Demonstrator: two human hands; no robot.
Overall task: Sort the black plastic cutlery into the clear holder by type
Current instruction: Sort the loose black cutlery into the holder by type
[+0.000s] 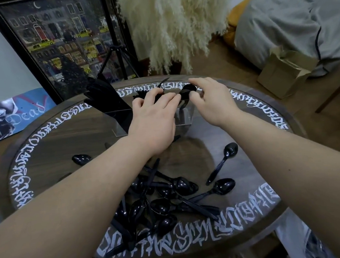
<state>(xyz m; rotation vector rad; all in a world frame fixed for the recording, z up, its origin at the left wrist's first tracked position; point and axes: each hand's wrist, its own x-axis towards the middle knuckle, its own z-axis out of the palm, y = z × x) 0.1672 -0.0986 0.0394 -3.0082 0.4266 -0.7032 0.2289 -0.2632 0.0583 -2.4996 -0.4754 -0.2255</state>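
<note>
Two hands meet over the clear holder [181, 116] at the round table's [51, 145] far side, the right hand [213, 99] pinching a black spoon [186, 90], the left hand [154, 117] gripping dark cutlery of unclear type, loose spoons [166, 199] heaped nearer.

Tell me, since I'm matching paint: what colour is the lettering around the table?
White lettering, clearest in the head view.

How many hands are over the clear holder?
2: the left hand over the holder's middle; the right hand over its right end, pinching a spoon. None looks hidden.
</note>
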